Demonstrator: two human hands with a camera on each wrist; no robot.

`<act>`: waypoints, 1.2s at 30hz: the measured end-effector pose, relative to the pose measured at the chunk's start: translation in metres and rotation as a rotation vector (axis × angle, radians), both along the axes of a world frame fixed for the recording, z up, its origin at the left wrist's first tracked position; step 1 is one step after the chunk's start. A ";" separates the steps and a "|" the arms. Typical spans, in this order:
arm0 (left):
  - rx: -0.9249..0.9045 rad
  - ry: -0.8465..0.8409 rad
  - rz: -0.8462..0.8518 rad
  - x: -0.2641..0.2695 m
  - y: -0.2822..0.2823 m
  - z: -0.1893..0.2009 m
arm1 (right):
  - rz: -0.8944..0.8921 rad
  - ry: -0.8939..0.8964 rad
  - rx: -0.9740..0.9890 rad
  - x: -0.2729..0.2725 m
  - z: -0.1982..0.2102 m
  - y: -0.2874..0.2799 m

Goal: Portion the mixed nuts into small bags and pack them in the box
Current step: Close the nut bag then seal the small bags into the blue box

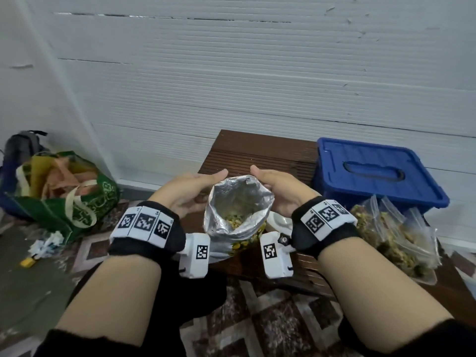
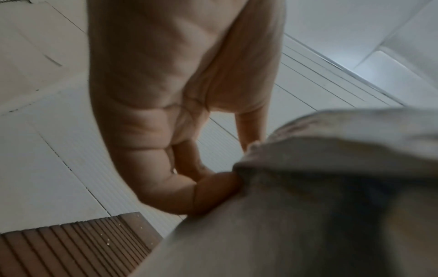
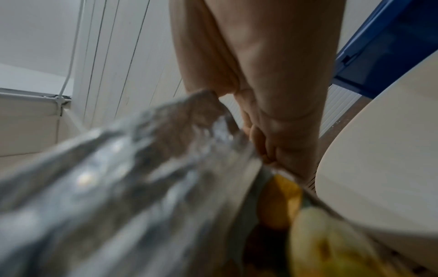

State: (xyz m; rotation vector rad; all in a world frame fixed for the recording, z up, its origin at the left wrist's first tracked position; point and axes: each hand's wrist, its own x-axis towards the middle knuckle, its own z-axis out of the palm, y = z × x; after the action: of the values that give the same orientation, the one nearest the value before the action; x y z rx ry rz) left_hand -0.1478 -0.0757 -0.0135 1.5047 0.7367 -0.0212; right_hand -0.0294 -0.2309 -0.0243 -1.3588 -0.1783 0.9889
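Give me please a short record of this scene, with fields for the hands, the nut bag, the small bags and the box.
left hand: holds left side of foil bag's mouth
right hand: holds right side of the mouth
foil bag: open, upright on wooden table, nuts low inside
small bags: filled, lying on table at right
blue box: lid on, behind small bags

The foil bag (image 1: 238, 202) is held over the table (image 1: 257, 155), between both hands. The box (image 1: 378, 173) sits right of it, small bags (image 1: 396, 233) piled in front.

green tote bag (image 1: 77, 202), grey backpack (image 1: 20, 145), crumpled paper (image 1: 47, 243)
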 end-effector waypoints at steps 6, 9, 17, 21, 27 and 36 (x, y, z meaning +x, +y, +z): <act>0.030 0.058 -0.073 0.002 -0.002 0.012 | 0.052 -0.071 -0.001 0.002 0.002 -0.005; 0.151 -0.014 -0.012 0.008 0.001 0.011 | 0.145 -0.090 0.023 0.003 0.005 -0.009; 0.652 -0.163 -0.009 0.009 -0.009 0.017 | 0.019 -0.614 -0.053 -0.010 0.006 0.009; 0.548 -0.090 -0.063 0.001 -0.003 0.020 | -0.185 -0.848 -0.082 -0.014 -0.006 0.016; 0.083 -0.116 -0.063 -0.014 0.003 0.014 | -0.340 -0.774 -0.068 -0.016 -0.008 0.023; 0.908 -0.258 -0.026 -0.009 0.016 0.001 | 0.005 -0.355 -0.028 -0.014 0.008 0.004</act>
State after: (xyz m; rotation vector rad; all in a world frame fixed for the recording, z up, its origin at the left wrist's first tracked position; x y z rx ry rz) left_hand -0.1573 -0.0593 -0.0128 2.3173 0.5289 0.5429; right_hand -0.0430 -0.2269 -0.0165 -1.5533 -0.4357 0.7503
